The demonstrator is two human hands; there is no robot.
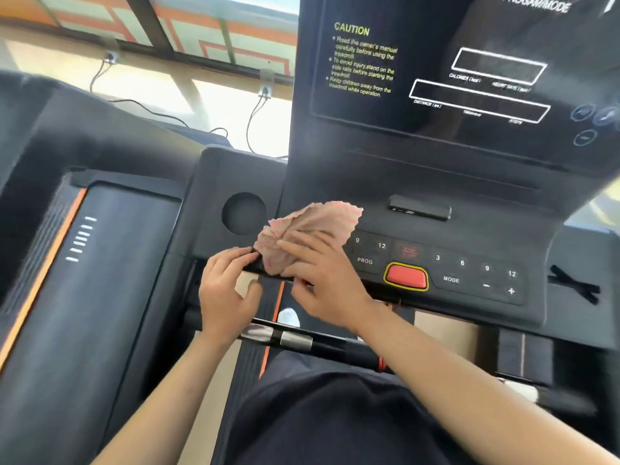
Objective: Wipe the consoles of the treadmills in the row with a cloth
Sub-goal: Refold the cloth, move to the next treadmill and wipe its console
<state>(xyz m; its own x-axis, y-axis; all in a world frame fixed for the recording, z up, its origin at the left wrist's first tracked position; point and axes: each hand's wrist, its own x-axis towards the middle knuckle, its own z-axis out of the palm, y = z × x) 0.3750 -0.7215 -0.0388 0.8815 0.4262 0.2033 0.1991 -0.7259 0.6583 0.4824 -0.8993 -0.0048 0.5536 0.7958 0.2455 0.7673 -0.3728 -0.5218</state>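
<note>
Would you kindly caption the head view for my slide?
Right hand presses a pink cloth on the treadmill console; left hand grips its edge.

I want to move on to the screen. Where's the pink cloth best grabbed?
Pinch the far flap of the cloth, coming from above and the right: it stands ruffled off the console, while the near part lies pressed under the right hand.

The cloth point(312, 226) is pale pink with faint lighter stripes against a black console point(486, 226), whose stop button point(406, 276) is red ringed in yellow, its caution text point(362, 62) yellow and key labels point(451, 279) white, while the neighbouring treadmill point(117, 280) is dark with an orange edge stripe.
</note>
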